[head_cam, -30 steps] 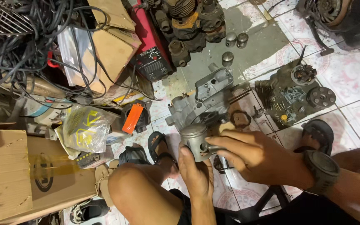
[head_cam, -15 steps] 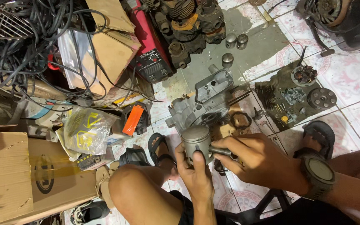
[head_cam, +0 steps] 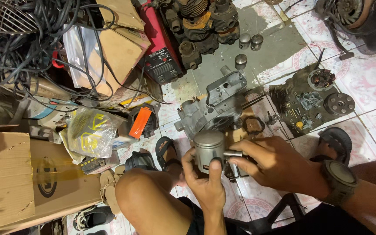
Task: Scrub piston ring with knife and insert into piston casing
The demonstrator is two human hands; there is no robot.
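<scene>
Grey piston [head_cam: 208, 150] upright in left hand [head_cam: 205, 185], pin [head_cam: 233, 153] sideways toward right hand [head_cam: 279, 167]

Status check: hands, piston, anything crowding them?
Left hand grips piston. Right hand pinches metal pin at its side. Engine case on the floor just beyond, not touching.

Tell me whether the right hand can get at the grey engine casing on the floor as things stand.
Probably not freely: the right hand is busy pinching a metal pin at the piston held by the left hand. The engine casing lies just beyond, with nothing between.
</scene>
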